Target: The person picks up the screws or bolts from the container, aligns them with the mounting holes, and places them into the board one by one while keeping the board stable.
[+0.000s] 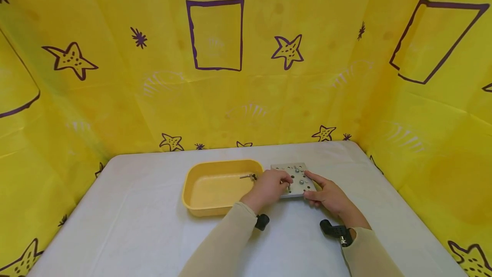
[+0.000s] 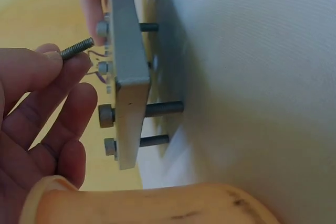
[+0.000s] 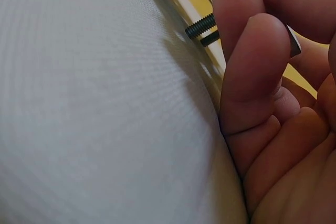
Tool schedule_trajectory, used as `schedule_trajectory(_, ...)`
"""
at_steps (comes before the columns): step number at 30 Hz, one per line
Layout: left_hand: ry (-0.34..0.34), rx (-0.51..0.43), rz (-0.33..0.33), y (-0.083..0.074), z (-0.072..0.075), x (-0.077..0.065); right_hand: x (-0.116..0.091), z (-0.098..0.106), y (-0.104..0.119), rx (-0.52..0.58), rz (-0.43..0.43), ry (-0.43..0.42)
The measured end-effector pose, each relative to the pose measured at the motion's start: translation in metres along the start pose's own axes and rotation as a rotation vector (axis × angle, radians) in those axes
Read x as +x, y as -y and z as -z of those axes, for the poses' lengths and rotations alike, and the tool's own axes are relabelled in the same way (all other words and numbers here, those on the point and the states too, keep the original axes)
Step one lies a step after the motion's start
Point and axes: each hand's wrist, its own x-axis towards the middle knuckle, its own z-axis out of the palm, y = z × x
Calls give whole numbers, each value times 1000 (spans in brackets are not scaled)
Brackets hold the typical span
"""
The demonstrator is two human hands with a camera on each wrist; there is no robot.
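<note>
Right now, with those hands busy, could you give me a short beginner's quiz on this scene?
1. Choose: the left fingers pinch (a) a pen, (b) a bolt, (c) a key.
2. True or false: in the head view, the yellow tray is right of the metal plate.
3. In the left wrist view, is the pinched thing's tip inside the plate or free?

Key: 1. b; 2. false, it is left; 3. free.
</note>
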Motion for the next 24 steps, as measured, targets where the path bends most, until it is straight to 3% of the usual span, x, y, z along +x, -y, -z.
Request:
schedule_trajectory(6, 5, 91, -39, 0, -3, 1, -1, 0, 1, 25, 21, 17)
schedule_trajectory(17, 9, 132, -67, 0, -4, 0, -1, -2, 0, 26, 3, 3)
schedule_trajectory(21, -2, 107, -95, 3, -4, -1, -1, -1, 0, 18, 12, 4)
schedule_trajectory(24, -12, -21, -67, 5, -1, -4, -1, -1, 0, 16, 6, 7)
